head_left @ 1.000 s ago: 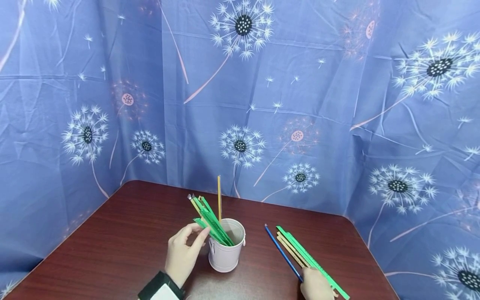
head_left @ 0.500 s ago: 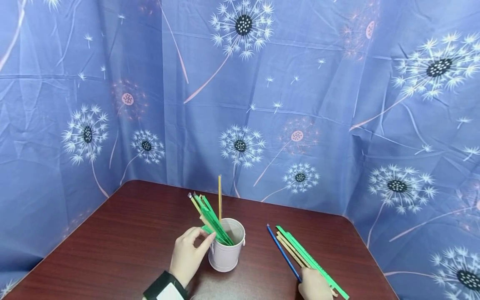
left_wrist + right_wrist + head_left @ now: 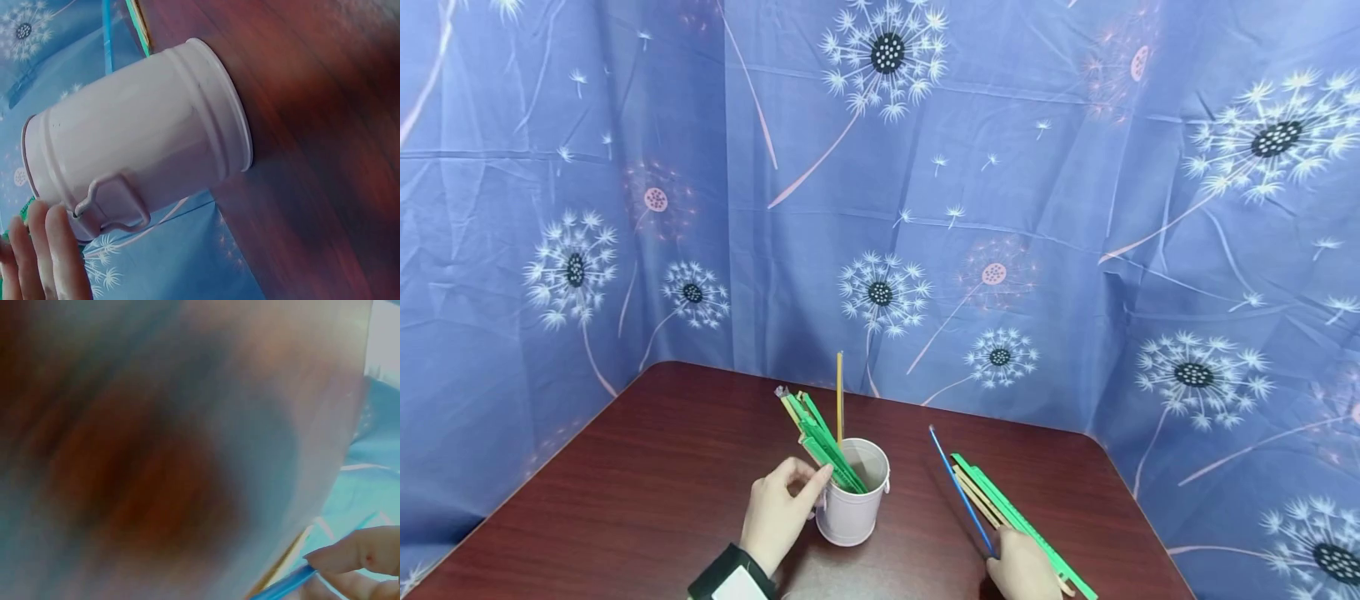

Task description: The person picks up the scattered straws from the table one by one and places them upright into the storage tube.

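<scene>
A pale pink metal bucket stands on the table, holding a leaning bundle of green rulers and thin sticks, plus one upright yellow pencil. At its left rim my left hand pinches the lower part of the green bundle between thumb and index finger. In the left wrist view the other fingers reach beside the bucket's handle. My right hand pinches a slim blue pencil near its lower end, its far end raised; the right wrist view shows this pencil between thumb and finger.
Beside the right hand lie green rulers and tan sticks on the dark brown table. A blue dandelion-print curtain hangs behind and along both sides of the table.
My left hand has moved right and slightly down to the bucket's rim, and the green piece in it sits lower. My right hand has lifted the blue pencil's far end away from the pile.
</scene>
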### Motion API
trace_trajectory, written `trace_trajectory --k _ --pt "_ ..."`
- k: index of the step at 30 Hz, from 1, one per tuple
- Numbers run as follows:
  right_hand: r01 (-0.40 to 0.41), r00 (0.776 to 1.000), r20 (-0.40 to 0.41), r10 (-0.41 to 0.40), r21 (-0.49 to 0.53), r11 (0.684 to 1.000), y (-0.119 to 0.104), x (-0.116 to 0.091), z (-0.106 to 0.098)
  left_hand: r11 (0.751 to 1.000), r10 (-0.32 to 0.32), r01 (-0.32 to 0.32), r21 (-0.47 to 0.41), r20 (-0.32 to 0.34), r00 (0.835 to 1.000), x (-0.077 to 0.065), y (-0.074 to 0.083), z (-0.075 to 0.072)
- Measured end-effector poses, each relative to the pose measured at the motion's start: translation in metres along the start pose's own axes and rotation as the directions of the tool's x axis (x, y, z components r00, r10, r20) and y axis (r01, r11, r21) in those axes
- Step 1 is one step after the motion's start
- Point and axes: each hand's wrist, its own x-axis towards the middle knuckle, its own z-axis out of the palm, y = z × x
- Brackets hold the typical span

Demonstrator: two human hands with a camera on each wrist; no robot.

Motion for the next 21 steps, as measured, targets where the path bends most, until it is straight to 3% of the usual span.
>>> trace_trajectory --k 8,12,16,21 --pt "0.09 0.994 -0.075 -0.084 0.077 0.993 -0.031 -0.005 -0.014 0.999 -0.008 0.012 -0.034 0.112 0.994 -0.004 0.002 0.005" --pt "0.16 0.979 -0.141 -0.146 0.096 0.982 -0.05 -0.011 -0.019 0.993 0.019 0.004 -0.118 0.193 0.981 -0.005 0.002 0.008" --pt "0.241 0.958 -0.18 -0.225 0.073 0.968 -0.066 -0.018 -0.023 0.965 0.026 0.047 -0.259 0.272 0.962 -0.006 0.005 0.01" --pt "0.359 0.91 -0.246 -0.335 0.062 0.931 -0.077 -0.022 -0.023 0.909 -0.017 0.119 -0.399 0.25 0.968 -0.008 0.011 0.01"
